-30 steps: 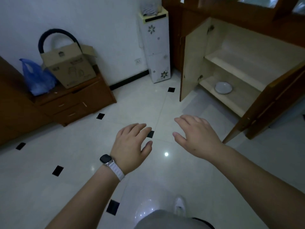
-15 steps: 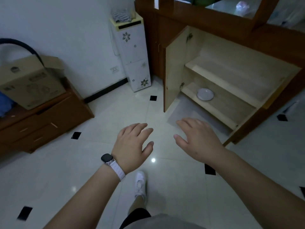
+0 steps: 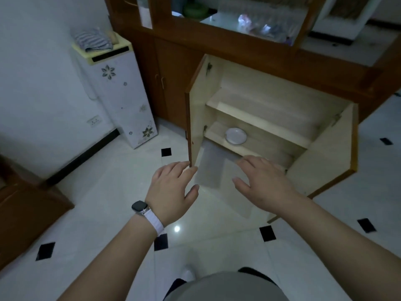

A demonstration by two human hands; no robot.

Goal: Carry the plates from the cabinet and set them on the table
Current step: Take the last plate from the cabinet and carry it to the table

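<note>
A white plate point(image 3: 235, 136) lies on the bottom shelf of the low wooden cabinet point(image 3: 256, 118), whose two doors stand wide open. My left hand point(image 3: 172, 190), with a watch on its wrist, is stretched forward with relaxed fingers and holds nothing, its fingertips near the lower corner of the left door point(image 3: 195, 118). My right hand point(image 3: 263, 183) reaches forward beside it, fingers spread and empty, just short of the bottom shelf's front edge. Both hands are apart from the plate.
A tall white box with flower prints point(image 3: 121, 94) stands against the wall left of the cabinet, folded cloth on top. A brown low unit point(image 3: 23, 213) sits at the far left. The right door point(image 3: 325, 153) swings out over the white tiled floor point(image 3: 112, 213).
I have come closer to the cabinet, which now fills the middle of the view. Both hands stay open and now reach near the cabinet's front.
</note>
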